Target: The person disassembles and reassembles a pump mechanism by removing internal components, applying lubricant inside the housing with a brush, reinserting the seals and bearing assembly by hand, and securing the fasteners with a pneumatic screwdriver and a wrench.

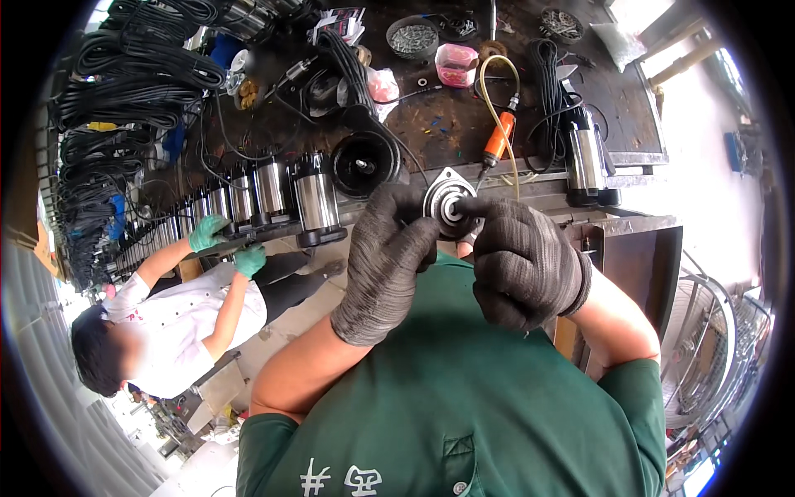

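Dark gloves cover both my hands, which meet at the near edge of the bench. A round metal end cover [441, 201] with concentric rings and a pointed lug is gripped at its left side by my left hand [383, 261]. My right hand [530, 269] is closed, its index fingertip touching the cover near the middle. Whatever its curled fingers may hold is hidden. Just beyond the cover lies an orange power screwdriver [499, 139] with a yellowish hose. A black round pump housing [364, 163] sits left of it.
Steel motor cylinders [315, 199] line the bench edge at left; another motor [585, 157] stands right. Coiled black cables [149, 74] pile far left. A bowl of screws [412, 38] and pink box [456, 65] are at the back. A co-worker's green-gloved hand [209, 233] is left; a fan [700, 348] right.
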A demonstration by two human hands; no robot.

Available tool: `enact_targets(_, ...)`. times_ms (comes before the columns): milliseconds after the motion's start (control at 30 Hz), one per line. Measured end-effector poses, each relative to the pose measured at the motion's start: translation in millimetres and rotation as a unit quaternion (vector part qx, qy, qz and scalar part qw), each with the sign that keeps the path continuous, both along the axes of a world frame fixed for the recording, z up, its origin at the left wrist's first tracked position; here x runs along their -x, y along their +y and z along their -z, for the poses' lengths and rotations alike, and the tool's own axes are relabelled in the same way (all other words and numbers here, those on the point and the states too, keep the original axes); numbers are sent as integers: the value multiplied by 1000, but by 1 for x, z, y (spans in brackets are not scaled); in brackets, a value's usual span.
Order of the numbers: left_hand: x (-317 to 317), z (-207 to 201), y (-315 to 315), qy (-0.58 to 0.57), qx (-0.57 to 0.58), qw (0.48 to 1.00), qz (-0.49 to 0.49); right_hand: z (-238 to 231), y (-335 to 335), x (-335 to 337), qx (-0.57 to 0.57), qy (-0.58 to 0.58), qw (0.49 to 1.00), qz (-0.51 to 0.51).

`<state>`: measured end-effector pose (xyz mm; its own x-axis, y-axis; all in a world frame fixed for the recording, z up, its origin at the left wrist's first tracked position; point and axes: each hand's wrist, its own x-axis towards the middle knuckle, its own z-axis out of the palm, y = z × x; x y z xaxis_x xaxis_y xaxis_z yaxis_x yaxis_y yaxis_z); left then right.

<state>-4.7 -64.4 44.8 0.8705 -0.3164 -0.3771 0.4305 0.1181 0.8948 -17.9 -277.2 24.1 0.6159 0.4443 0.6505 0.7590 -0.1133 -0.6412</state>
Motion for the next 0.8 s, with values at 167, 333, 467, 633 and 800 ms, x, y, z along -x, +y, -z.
enact_targets(167, -7, -3, 0, -50, -53, 996, -59, -2, 0, 8, -164, 151, 973, -62)
enact_targets(333, -15, -13, 11, -22, -64, 996, -53, 2, 10, -2, -336, 260, 904, -54)
enact_targets(467, -43, -15, 47, -74, -72, 988, -111, -6, 8, -3, -317, 327, 888, 59)
enact_targets(633, -125, 29, 160, -79, -51, 969, -227, 21, -9, 7, -290, 504, 787, 206)
enact_targets(800, -196, 138, 254, 40, -132, 959, -247, 76, -21, 26, -203, 573, 762, 224)
